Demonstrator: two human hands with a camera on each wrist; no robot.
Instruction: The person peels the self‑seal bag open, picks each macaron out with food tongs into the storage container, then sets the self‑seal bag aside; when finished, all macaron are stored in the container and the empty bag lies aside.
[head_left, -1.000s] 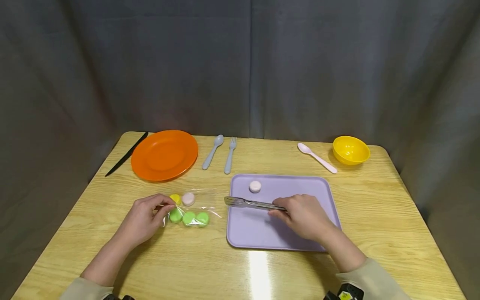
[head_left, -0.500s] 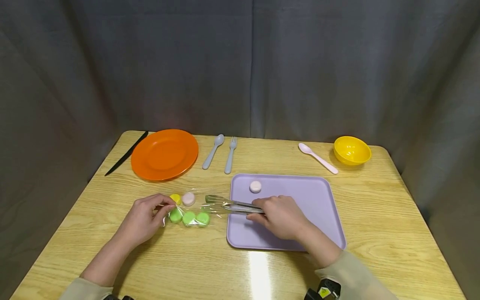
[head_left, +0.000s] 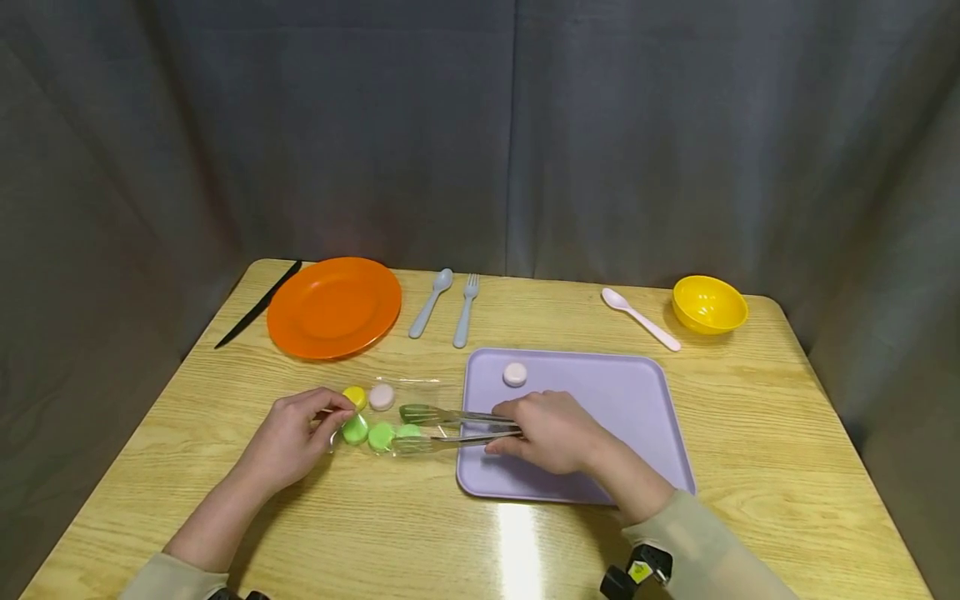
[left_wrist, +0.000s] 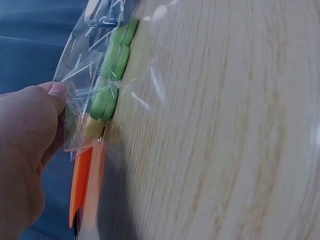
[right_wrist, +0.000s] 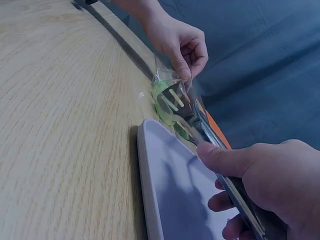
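Tongs point(head_left: 461, 417) sit farther left than before, arms spread wider, tips overlapping the clear bag point(head_left: 391, 416) on the table point(head_left: 375, 525). Left hand point(head_left: 298, 433) pinches the bag's left end; right hand point(head_left: 553, 432) grips the tongs. The bag is likely limp and slippery; hold its edge. Green macarons point(head_left: 381, 437) inside appear light, possibly fragile: clasp their sides gently.

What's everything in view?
Table: 1, wooden, centre
Tray: 1, lilac, on table
Bag: 1, clear, beside tray
Green macarons: 3, green, bag
Yellow macaron: 1, yellow, bag
Pink macarons: 2, pink, bag and tray
Tongs: 1, silver, at bag
Plate: 1, orange, far left
Knife: 1, black, beside plate
Spoons: 2, grey, pink, far side
Fork: 1, grey, far side
Bowl: 1, yellow, far right
Curtain: 1, dark, background
Wrist devices: 2, black, cuffs
Left hand: 1, bare, at bag
Right hand: 1, bare, on tongs
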